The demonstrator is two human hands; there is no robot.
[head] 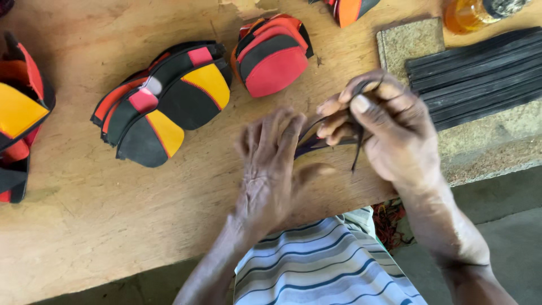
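The thin black strip is long, narrow and flexible; it loops over the pinching fingers and one end hangs down below the grip, above the wooden table. The right hand is curled, with thumb and fingers pressed together on the strip. The left hand, just left of the grip, is blurred, fingers spread and pointing up toward the strip's dark lower ends.

One package shows: a bottle at the far right edge of the counter, lying on its side; clear plastic, amber-orange liquid inside, dark cap to the right; cut off by the frame; no labels, signs or screens.
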